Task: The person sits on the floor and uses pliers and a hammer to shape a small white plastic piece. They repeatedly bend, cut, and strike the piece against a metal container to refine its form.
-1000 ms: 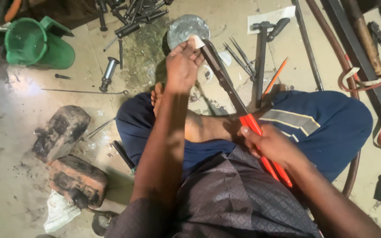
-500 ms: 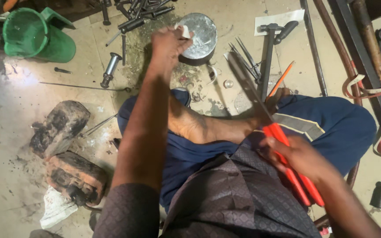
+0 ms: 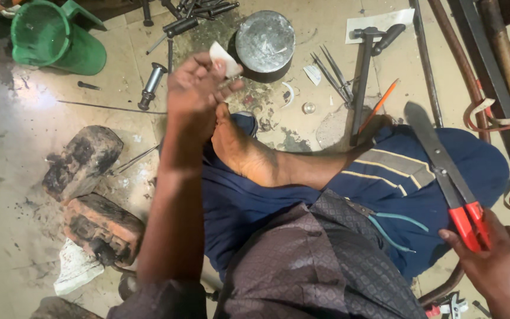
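At the far left a green plastic bucket (image 3: 54, 38) lies tipped on the stained concrete floor (image 3: 13, 136), and below it two charred, blackened blocks (image 3: 92, 195) sit one against the other beside a crumpled white rag (image 3: 77, 269); a thin wire (image 3: 107, 107) runs across the floor toward the left hand (image 3: 199, 88), which is reached forward and pinched closed on a small white scrap (image 3: 224, 59), thumb and fingertips clamped at its lower edge; the scrap looks thin, light and fairly stiff, easy to bend or drop, so a pinch near one edge suits it; just beyond it stands a round grey metal tin (image 3: 265, 40), with loose bolts and sockets (image 3: 184, 18) scattered behind; below the hand a bare foot (image 3: 249, 153) rests on the crossed blue trouser leg; further right a hammer (image 3: 368, 77), a pair of slim pliers (image 3: 332, 71) and an orange pencil (image 3: 379, 105) lie on the floor; at the lower right the right hand (image 3: 500, 266) is wrapped around the red handles of long metal shears (image 3: 441, 162), blades together and pointing up across the knee; the shears look heavy, rigid and sharp-edged, best held by those handles.
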